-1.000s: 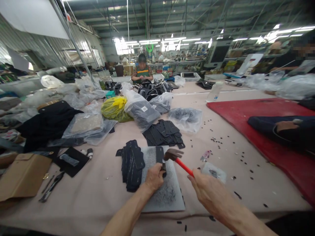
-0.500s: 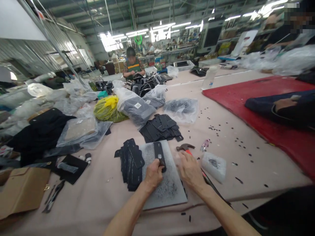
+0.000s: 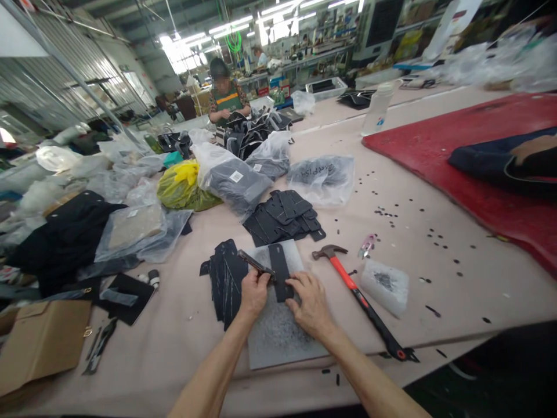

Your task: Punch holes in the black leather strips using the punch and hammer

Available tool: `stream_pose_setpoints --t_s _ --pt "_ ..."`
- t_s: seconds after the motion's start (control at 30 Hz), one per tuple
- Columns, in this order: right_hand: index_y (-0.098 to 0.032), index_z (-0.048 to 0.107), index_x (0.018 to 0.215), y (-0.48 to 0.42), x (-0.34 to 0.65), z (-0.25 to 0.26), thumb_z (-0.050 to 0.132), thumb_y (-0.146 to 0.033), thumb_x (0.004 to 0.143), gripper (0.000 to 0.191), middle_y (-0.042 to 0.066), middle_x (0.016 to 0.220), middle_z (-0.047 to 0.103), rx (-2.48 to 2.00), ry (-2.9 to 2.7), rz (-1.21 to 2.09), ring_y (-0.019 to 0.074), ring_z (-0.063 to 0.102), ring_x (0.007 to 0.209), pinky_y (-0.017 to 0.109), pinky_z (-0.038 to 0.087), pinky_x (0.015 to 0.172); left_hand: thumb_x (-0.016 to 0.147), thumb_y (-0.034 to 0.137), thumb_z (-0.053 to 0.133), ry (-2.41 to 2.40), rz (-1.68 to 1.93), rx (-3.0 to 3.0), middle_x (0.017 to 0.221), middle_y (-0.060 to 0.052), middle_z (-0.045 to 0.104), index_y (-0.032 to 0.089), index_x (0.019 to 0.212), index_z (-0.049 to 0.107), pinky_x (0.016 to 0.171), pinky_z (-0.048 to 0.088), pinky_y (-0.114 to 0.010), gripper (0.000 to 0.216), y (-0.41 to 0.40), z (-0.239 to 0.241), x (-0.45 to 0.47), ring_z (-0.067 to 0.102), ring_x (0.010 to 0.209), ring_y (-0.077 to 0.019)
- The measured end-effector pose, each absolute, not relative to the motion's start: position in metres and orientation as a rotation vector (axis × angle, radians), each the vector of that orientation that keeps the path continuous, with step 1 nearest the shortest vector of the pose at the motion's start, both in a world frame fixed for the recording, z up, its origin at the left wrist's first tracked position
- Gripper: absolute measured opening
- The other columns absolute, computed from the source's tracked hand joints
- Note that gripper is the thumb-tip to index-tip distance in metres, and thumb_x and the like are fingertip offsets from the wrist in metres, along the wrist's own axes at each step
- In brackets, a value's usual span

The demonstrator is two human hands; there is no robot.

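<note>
In my left hand, closed, is a dark narrow flat tool, tilted on edge beside a black strip that lies on the pale board. My right hand has its fingertips and thumb at the right edge of that strip, gripping it near its lower end. Left of the board is a pile of black strips with whitish edges. Behind the board lies another heap of black pieces. A claw hammer with a red and black handle rests on the table, apart from my right hand.
Right of the hammer sit a whitish block and a pink clip-like item. Small black scraps dot the table. Plastic bags stand behind; a red mat lies at right, with another person's hand. A person works at the back.
My right hand has let go of the hammer and moved left to the strip. My left hand has lifted the dark tool off the strip and tilted it leftward. The view has shifted slightly.
</note>
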State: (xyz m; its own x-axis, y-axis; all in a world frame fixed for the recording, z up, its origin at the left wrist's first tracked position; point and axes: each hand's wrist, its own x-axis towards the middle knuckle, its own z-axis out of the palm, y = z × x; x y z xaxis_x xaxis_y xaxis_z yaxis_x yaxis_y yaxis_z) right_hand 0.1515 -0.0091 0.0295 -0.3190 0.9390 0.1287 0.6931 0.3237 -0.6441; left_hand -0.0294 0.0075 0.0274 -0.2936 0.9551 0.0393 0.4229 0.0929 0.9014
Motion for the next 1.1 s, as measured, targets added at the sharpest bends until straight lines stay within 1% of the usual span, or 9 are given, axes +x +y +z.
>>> stream_pose_setpoints --t_s 0.2,0.43,0.63,0.77,0.83,0.9,1.0,1.07,1.1 --pt "-0.025 0.061 0.105 -0.008 0.149 0.034 0.059 -0.016 0.073 0.033 0.006 0.129 0.054 -1.454 -2.152 0.649 0.0277 0.040 0.123 0.045 0.030 0.103 0.085 0.019 0.050 1.704 1.151 1.534 0.094 -0.007 0.074 0.017 0.093 0.070 0.084 0.053 -0.030 0.021 -0.004 0.019 -0.024 0.068 0.090 -0.0196" --pt "-0.024 0.062 0.100 -0.010 0.142 0.027 0.056 -0.012 0.072 0.031 0.008 0.127 0.054 -1.451 -2.130 0.618 0.0283 0.040 0.123 0.047 0.030 0.102 0.084 0.017 0.049 1.743 1.143 1.601 0.094 -0.008 0.073 0.016 0.091 0.069 0.085 0.053 -0.030 0.021 -0.003 0.013 -0.025 0.068 0.091 -0.0199" --pt "-0.023 0.063 0.089 -0.009 0.141 0.018 0.058 -0.010 0.070 0.024 0.007 0.123 0.055 -1.419 -2.072 0.620 0.0271 0.042 0.120 0.045 0.032 0.101 0.084 0.015 0.050 1.736 1.148 1.612 0.093 -0.007 0.072 0.016 0.094 0.067 0.084 0.052 -0.029 0.020 -0.004 0.009 -0.025 0.067 0.090 -0.0186" --pt "-0.022 0.060 0.079 -0.007 0.141 0.014 0.055 -0.009 0.072 0.016 0.007 0.120 0.055 -1.390 -2.058 0.611 0.0256 0.044 0.116 0.043 0.033 0.098 0.084 0.012 0.049 1.715 1.163 1.635 0.094 -0.007 0.071 0.017 0.092 0.068 0.085 0.051 -0.029 0.021 -0.004 0.008 -0.026 0.066 0.091 -0.0182" --pt "-0.021 0.057 0.075 -0.007 0.142 0.012 0.052 -0.009 0.074 0.013 0.007 0.113 0.057 -1.360 -2.065 0.594 0.0242 0.047 0.111 0.042 0.034 0.095 0.083 0.012 0.049 1.720 1.160 1.636 0.093 -0.007 0.071 0.017 0.092 0.067 0.083 0.051 -0.029 0.021 -0.004 0.007 -0.026 0.066 0.090 -0.0183" --pt "-0.020 0.054 0.075 -0.009 0.144 0.012 0.048 -0.009 0.077 0.013 0.007 0.101 0.059 -1.344 -2.081 0.568 0.0229 0.049 0.101 0.041 0.035 0.091 0.083 0.012 0.050 1.736 1.139 1.642 0.092 -0.007 0.071 0.017 0.092 0.067 0.083 0.051 -0.029 0.020 -0.004 0.008 -0.026 0.066 0.089 -0.0188" --pt "-0.020 0.051 0.076 -0.014 0.148 0.016 0.043 -0.012 0.082 0.013 0.005 0.082 0.057 -1.355 -2.102 0.536 0.0214 0.050 0.085 0.038 0.036 0.082 0.083 0.011 0.050 1.739 1.109 1.657 0.094 -0.007 0.071 0.017 0.093 0.067 0.086 0.051 -0.029 0.020 -0.005 0.008 -0.026 0.066 0.092 -0.0194" --pt "-0.020 0.051 0.077 -0.020 0.153 0.022 0.042 -0.015 0.085 0.014 0.004 0.077 0.057 -1.373 -2.103 0.549 0.0205 0.050 0.080 0.036 0.037 0.077 0.083 0.011 0.050 1.723 1.119 1.663 0.097 -0.007 0.071 0.017 0.094 0.066 0.088 0.050 -0.029 0.021 -0.006 0.009 -0.026 0.065 0.096 -0.0196" --pt "-0.020 0.053 0.081 -0.024 0.156 0.025 0.041 -0.016 0.086 0.014 0.004 0.077 0.058 -1.381 -2.097 0.588 0.0199 0.052 0.079 0.035 0.038 0.076 0.083 0.010 0.050 1.715 1.129 1.663 0.098 -0.007 0.071 0.017 0.095 0.066 0.088 0.050 -0.029 0.021 -0.006 0.009 -0.026 0.065 0.096 -0.0195"
